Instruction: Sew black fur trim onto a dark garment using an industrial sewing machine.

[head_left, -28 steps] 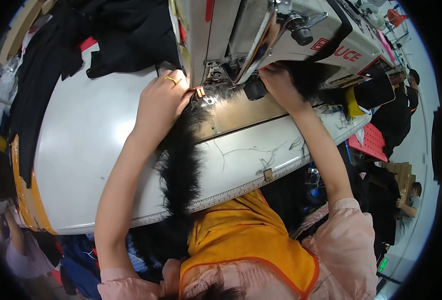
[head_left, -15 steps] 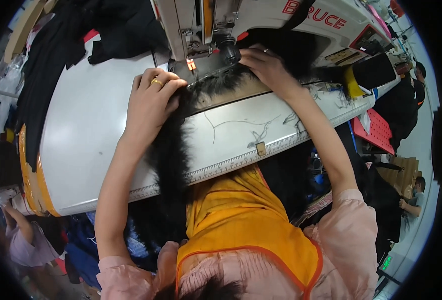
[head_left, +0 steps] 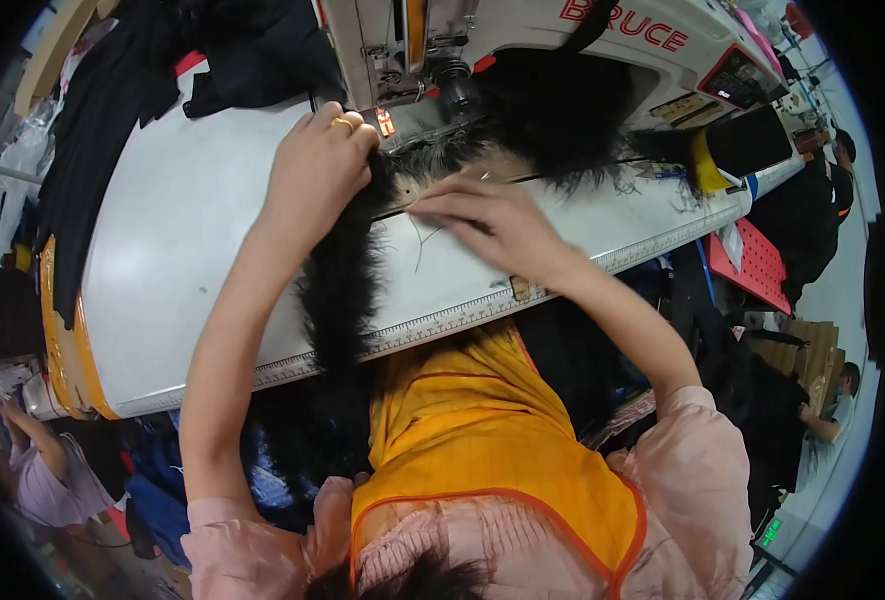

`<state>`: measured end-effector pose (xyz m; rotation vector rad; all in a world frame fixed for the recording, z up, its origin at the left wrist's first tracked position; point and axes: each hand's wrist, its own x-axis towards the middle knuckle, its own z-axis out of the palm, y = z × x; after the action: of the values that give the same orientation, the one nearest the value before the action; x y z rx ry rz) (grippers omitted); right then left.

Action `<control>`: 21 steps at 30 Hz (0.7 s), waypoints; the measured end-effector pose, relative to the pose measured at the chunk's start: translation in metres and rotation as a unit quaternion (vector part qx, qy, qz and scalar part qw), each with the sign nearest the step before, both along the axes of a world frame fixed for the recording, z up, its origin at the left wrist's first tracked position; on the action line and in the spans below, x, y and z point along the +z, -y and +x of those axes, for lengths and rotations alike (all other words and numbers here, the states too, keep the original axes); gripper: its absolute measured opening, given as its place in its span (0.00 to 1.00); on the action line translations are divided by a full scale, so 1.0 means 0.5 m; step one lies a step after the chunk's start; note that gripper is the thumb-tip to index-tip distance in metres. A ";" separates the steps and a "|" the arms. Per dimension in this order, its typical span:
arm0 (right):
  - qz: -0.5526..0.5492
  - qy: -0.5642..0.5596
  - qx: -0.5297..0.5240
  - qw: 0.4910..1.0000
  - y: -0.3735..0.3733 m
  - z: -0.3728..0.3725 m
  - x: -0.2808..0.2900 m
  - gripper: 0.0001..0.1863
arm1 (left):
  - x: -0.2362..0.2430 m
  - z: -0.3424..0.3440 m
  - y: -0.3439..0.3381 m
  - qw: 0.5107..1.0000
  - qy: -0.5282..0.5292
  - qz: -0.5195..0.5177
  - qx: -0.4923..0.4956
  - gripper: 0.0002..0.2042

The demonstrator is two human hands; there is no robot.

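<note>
The right hand has left the right side of the sewing machine's needle end and now reaches, slightly blurred, in front of it, fingertips nearer the left hand, whose fingers have curled in.

A shaggy black fur strip curves from the sewing machine across the table and over its front edge.

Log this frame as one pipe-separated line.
left hand: on black fur strip | right hand: blurred, over white table, grip unclear | sewing machine: beyond both hands
</note>
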<state>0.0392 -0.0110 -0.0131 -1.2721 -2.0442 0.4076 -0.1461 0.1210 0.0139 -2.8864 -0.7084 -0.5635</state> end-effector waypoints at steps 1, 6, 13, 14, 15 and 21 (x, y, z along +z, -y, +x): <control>-0.085 -0.071 0.011 0.994 0.002 -0.012 0.001 0.21 | 0.013 0.008 -0.007 0.996 -0.009 -0.084 -0.003 0.09; -0.470 -0.638 -0.005 0.610 -0.076 -0.081 0.037 0.24 | 0.026 0.007 -0.076 0.928 0.000 -0.366 0.070 0.13; -0.107 0.111 -0.095 0.983 -0.131 -0.054 0.029 0.10 | 0.024 0.002 -0.070 0.905 0.059 -0.421 0.033 0.08; -0.100 0.127 -0.103 0.981 -0.127 -0.052 0.041 0.12 | 0.018 -0.003 -0.069 0.884 0.081 -0.458 0.053 0.08; -0.093 0.144 -0.110 0.979 -0.125 -0.051 0.047 0.14 | -0.002 -0.011 -0.071 0.859 0.123 -0.497 0.024 0.08; -0.081 0.063 -0.110 0.989 -0.125 -0.034 0.001 0.15 | -0.023 -0.029 -0.059 0.780 0.178 -0.600 -0.016 0.10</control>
<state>0.0220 0.0517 -0.0128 -1.6411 -1.9788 0.4063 -0.1604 0.1504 0.0026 -3.9695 -1.5318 -0.9292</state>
